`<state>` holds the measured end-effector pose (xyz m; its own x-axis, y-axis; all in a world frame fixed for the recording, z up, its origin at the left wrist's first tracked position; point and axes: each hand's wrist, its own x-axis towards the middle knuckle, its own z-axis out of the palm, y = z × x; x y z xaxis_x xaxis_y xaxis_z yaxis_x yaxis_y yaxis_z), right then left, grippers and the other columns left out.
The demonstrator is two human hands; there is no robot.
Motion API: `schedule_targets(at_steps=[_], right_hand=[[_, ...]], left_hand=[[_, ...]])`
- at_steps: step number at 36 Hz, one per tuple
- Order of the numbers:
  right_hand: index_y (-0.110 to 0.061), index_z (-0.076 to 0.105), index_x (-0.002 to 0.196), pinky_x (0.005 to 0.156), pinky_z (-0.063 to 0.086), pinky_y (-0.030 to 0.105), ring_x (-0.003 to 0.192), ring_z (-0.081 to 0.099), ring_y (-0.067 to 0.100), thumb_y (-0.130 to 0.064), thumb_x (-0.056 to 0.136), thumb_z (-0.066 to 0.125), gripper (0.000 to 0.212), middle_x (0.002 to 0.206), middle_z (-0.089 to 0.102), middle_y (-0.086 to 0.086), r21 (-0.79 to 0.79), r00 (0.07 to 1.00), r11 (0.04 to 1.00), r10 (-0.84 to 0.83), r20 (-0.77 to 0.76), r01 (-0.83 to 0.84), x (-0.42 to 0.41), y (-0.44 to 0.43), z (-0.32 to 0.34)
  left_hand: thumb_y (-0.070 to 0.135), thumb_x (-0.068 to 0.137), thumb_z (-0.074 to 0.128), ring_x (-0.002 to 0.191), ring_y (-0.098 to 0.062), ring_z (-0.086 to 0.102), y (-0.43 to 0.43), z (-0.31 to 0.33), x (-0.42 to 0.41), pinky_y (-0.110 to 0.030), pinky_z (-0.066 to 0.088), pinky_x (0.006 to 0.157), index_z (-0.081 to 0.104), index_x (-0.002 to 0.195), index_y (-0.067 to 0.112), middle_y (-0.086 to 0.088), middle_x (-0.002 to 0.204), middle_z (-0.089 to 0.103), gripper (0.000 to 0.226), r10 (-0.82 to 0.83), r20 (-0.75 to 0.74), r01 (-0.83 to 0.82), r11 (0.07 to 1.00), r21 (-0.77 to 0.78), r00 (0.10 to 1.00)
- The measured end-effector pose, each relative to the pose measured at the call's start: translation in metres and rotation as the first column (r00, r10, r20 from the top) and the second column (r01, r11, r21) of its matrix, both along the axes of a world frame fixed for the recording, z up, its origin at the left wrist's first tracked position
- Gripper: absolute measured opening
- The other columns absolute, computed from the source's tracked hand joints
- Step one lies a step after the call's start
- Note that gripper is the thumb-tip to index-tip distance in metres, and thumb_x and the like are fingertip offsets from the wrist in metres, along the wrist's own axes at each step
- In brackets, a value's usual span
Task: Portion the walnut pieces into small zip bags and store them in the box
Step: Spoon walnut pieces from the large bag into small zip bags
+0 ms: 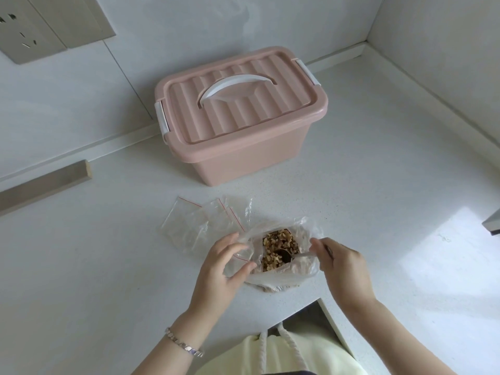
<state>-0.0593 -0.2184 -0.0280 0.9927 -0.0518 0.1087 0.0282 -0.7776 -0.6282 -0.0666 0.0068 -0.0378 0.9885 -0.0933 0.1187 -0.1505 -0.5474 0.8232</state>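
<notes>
Head view: both hands are busy at the near middle of the worktop. The left hand pinches a small zip bag by its red-striped mouth, fingers curled on the film. The right hand is closed round the handle of a metal spoon, whose bowl sits down among the walnut pieces. The walnuts lie in a large clear plastic bag standing open between the two hands, with the small bag touching its left edge. A few spare zip bags lie flat just to the far left of it.

The pink storage box stands further back towards the wall; its ribbed lid is on, the white handle lies flat and the white side clips look fastened.

How it'll handle, by my reading: the walnut pieces are light, dry and brittle, so scoop gently rather than dig. The zip bag is thin, limp and slippery, with no shape of its own, so it's best held right at the strip with the mouth spread wide. The big bag is just as floppy and may slump and spill if nudged. The box looks like rigid plastic; it's easy to lift by the handle, though the clips want releasing first.
</notes>
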Motion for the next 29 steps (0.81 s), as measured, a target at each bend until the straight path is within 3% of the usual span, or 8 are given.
schedule_targets(at_steps=[5,8,11,14,17,21,26,29], right_hand=[[-0.011,0.063,0.072,0.042,0.039,0.017,0.036,0.045,0.006,-0.023,0.094,0.048,0.030,0.047,0.054,0.001,0.382,0.924,0.864,-0.209,-0.319,0.327,-0.005,-0.004,-0.010],[-0.005,0.063,0.075,0.044,0.039,0.025,0.037,0.044,0.011,-0.024,0.096,0.044,0.034,0.044,0.053,0.000,0.471,0.842,0.730,-0.271,-0.466,0.495,-0.007,-0.009,-0.016],[-0.002,0.061,0.078,0.042,0.036,0.023,0.040,0.041,0.015,-0.023,0.097,0.042,0.034,0.048,0.050,0.006,0.524,0.786,0.618,-0.275,-0.554,0.586,-0.010,-0.013,-0.016],[-0.001,0.061,0.079,0.044,0.033,0.025,0.040,0.039,0.014,-0.023,0.098,0.041,0.034,0.048,0.047,0.006,0.546,0.759,0.559,-0.270,-0.592,0.624,-0.013,-0.017,-0.016],[-0.003,0.060,0.078,0.046,0.032,0.026,0.041,0.038,0.014,-0.024,0.098,0.041,0.034,0.046,0.047,0.003,0.559,0.770,0.556,-0.272,-0.578,0.616,-0.013,-0.021,-0.012],[-0.004,0.059,0.077,0.043,0.033,0.023,0.039,0.038,0.012,-0.024,0.098,0.039,0.035,0.042,0.046,-0.001,0.582,0.805,0.570,-0.291,-0.517,0.580,-0.008,-0.027,0.003],[-0.005,0.058,0.072,0.036,0.031,0.015,0.034,0.036,0.006,-0.023,0.098,0.039,0.036,0.037,0.045,-0.003,0.621,0.866,0.606,-0.297,-0.404,0.497,0.004,-0.034,0.034],[-0.008,0.059,0.069,0.037,0.031,0.016,0.035,0.036,0.008,-0.024,0.098,0.040,0.038,0.038,0.045,-0.002,0.620,0.902,0.658,-0.276,-0.331,0.428,0.012,-0.033,0.053]], left_hand=[[0.045,0.073,0.061,0.118,0.009,0.044,0.001,-0.002,-0.001,-0.001,0.030,0.091,0.053,0.076,0.033,0.019,0.120,0.047,0.016,0.006,-0.033,-0.006,1.000,-0.002,0.999],[0.039,0.069,0.075,0.114,0.003,0.049,0.001,-0.002,0.000,-0.002,0.032,0.090,0.049,0.073,0.033,0.016,0.119,0.050,0.026,0.023,-0.052,-0.024,1.000,-0.009,0.998],[0.019,0.066,0.080,0.114,0.005,0.049,0.002,-0.002,0.001,-0.002,0.032,0.091,0.049,0.073,0.032,0.015,0.117,0.053,0.034,0.030,-0.063,-0.030,1.000,-0.006,0.998],[0.022,0.065,0.079,0.112,0.008,0.050,0.003,0.000,0.002,-0.002,0.033,0.090,0.050,0.081,0.033,0.019,0.116,0.055,0.034,0.041,-0.089,-0.042,0.999,-0.014,0.995],[0.025,0.063,0.079,0.106,0.005,0.054,0.000,0.006,0.002,-0.001,0.034,0.087,0.048,0.098,0.040,0.025,0.113,0.060,0.049,0.084,-0.174,-0.097,0.993,-0.065,0.981],[0.014,0.063,0.082,0.104,0.018,0.047,-0.008,0.011,0.003,0.003,0.028,0.086,0.039,0.114,0.039,0.026,0.112,0.055,0.071,0.084,-0.251,-0.119,0.984,-0.130,0.964],[0.015,0.064,0.082,0.103,0.028,0.040,-0.014,0.008,0.008,0.006,0.028,0.083,0.048,0.116,0.034,0.029,0.111,0.051,0.065,0.066,-0.334,-0.119,0.983,-0.140,0.940],[0.015,0.064,0.083,0.102,0.026,0.042,-0.017,0.007,0.011,0.005,0.029,0.083,0.050,0.111,0.039,0.027,0.109,0.054,0.062,0.032,-0.349,-0.087,0.986,-0.145,0.937]])
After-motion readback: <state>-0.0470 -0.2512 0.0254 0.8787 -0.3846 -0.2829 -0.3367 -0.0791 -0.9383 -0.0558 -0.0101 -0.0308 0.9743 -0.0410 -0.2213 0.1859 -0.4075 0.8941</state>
